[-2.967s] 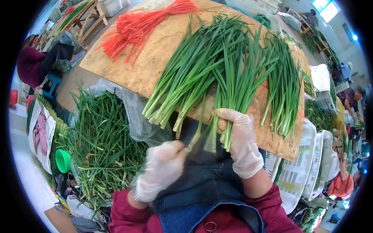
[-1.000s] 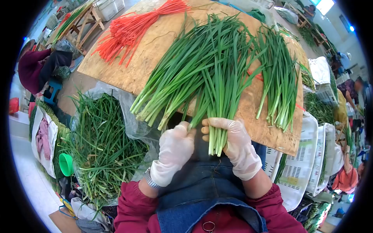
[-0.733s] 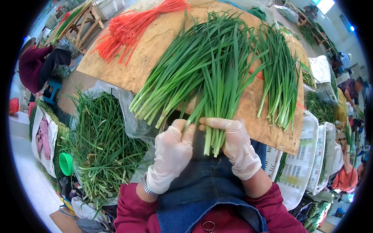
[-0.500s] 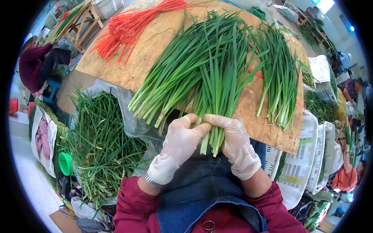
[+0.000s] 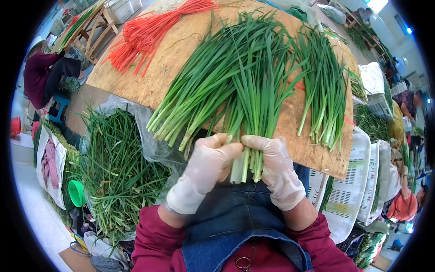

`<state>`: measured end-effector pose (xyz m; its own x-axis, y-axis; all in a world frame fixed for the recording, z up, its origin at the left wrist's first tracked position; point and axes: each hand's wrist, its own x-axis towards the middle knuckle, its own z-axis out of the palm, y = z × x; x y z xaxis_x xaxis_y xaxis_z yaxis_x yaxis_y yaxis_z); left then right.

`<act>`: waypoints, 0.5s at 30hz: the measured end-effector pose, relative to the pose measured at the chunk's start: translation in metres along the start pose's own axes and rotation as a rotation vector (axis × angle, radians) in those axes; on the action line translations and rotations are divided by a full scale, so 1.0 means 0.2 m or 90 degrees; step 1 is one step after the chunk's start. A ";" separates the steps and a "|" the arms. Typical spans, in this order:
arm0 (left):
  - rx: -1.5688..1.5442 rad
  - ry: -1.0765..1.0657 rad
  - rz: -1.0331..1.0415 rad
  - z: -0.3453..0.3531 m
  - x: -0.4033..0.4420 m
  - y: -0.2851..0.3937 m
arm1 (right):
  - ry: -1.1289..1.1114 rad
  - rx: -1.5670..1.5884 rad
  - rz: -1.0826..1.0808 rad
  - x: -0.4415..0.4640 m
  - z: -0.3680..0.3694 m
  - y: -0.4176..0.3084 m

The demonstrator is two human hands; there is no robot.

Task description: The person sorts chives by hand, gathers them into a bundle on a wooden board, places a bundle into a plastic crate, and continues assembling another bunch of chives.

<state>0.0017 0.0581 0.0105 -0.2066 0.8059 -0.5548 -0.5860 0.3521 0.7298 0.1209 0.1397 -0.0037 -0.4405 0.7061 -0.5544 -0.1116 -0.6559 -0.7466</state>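
Observation:
Both hands wear thin whitish gloves at the front edge of the wooden board (image 5: pixel 131 90). My right hand (image 5: pixel 274 163) is closed round the pale lower stalks of a bunch of green leafy stalks (image 5: pixel 258 104), whose leaves lie on the board. Close on its left, my left hand (image 5: pixel 206 165) pinches stalks at the left side of that bunch, thumb and fingers together. A loose pile of the same stalks (image 5: pixel 195 95) lies left of the bunch, partly overlapped by it. Another bunch (image 5: pixel 321 90) rests at the board's right side, with a red strip near it.
Red strips (image 5: pixel 145 36) lie at the board's upper left. Left below the board is a heap of green leaves (image 5: pixel 122 167) in clear plastic. White crates (image 5: pixel 346 195) stand at the lower right. A person in dark red (image 5: pixel 38 75) sits at the far left; other people are at the right.
My left hand has come in from the lower left to beside my right hand and now pinches stalks at the bunch. My right hand has kept its hold. The view has shifted slightly.

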 end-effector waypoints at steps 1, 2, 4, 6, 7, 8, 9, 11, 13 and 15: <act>-0.047 -0.017 -0.014 -0.02 -0.01 0.02 | -0.002 0.008 0.001 0.00 0.00 0.00; -0.060 -0.021 -0.005 -0.03 -0.02 0.04 | -0.005 -0.002 -0.022 -0.01 0.01 -0.02; -0.030 -0.017 0.023 -0.06 -0.09 0.09 | 0.009 -0.001 0.005 -0.02 0.00 -0.02; 0.142 0.033 0.088 -0.14 -0.19 0.13 | 0.005 -0.007 0.022 -0.03 0.00 -0.03; 0.263 0.041 0.180 -0.20 -0.24 0.12 | -0.006 -0.012 0.026 -0.03 0.01 -0.05; 0.384 0.068 0.271 -0.26 -0.29 0.11 | -0.017 -0.018 0.029 -0.04 0.01 -0.05; 0.491 0.049 0.387 -0.35 -0.36 0.08 | -0.024 -0.032 0.031 -0.03 0.01 -0.05; 0.688 0.034 0.619 -0.56 -0.49 0.01 | -0.039 -0.058 0.034 -0.01 -0.01 -0.04; 0.585 0.171 0.215 -0.79 -0.77 -0.02 | -0.048 -0.062 0.044 0.01 -0.02 -0.02; 0.804 0.227 0.270 -1.10 -0.99 -0.15 | -0.044 -0.063 0.052 0.02 -0.02 0.00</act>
<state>-0.1131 -0.2162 0.0107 -0.4894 0.8620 -0.1317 0.6346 0.4557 0.6242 0.1223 0.1435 -0.0060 -0.5053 0.6292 -0.5906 0.0136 -0.6786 -0.7344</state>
